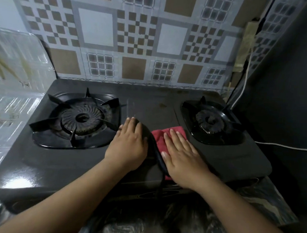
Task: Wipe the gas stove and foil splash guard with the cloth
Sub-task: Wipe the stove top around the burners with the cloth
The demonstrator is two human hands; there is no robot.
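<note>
A black two-burner gas stove (60, 165) fills the middle of the view. My right hand (181, 155) lies flat on a red cloth (159, 135), pressing it onto the stove top between the burners, close to the right burner (210, 121). My left hand (129, 143) rests flat on the stove beside the left burner (82, 118), fingers extended. A dark curved strap (155, 147) runs between the two hands and partly under the left fingers. The shiny foil splash guard (20, 76) stands along the stove's left side, with yellowish streaks and stains on it.
Patterned tiles (134, 37) cover the wall behind the stove. A taped power strip (245, 46) and a white cable (246, 81) hang at the right, next to a dark panel (280, 103). The stove sits on a marbled counter (259, 207).
</note>
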